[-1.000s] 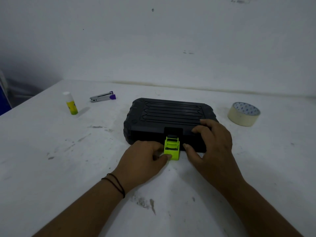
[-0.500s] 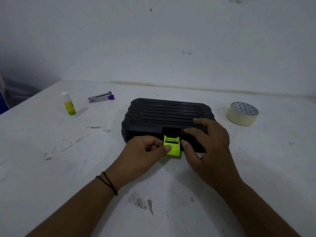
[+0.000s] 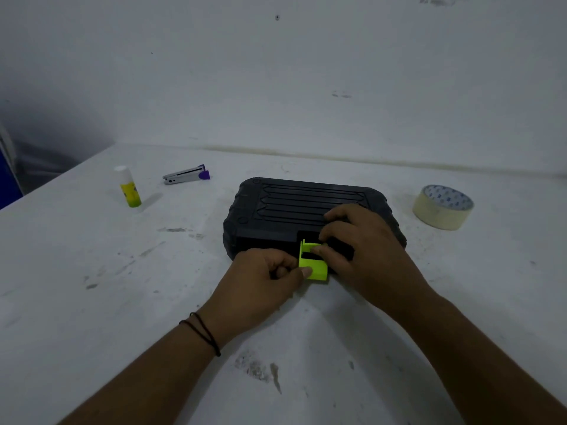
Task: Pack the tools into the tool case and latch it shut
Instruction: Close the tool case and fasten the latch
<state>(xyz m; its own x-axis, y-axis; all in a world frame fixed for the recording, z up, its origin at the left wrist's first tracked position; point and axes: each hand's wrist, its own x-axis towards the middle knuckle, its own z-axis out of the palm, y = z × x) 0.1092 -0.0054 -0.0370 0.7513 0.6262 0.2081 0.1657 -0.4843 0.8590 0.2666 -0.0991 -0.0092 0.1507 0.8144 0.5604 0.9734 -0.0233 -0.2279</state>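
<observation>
tool case [image 3: 294, 210] closed; both hands pinch its green latch [image 3: 313, 265].

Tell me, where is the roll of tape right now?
In the head view the tape lies flat on the white table, at the far right, just right of the black case and apart from it.

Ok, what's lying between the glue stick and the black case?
In the head view, only bare, scuffed table lies between the glue stick and the tool case; the stapler sits further back.
</observation>
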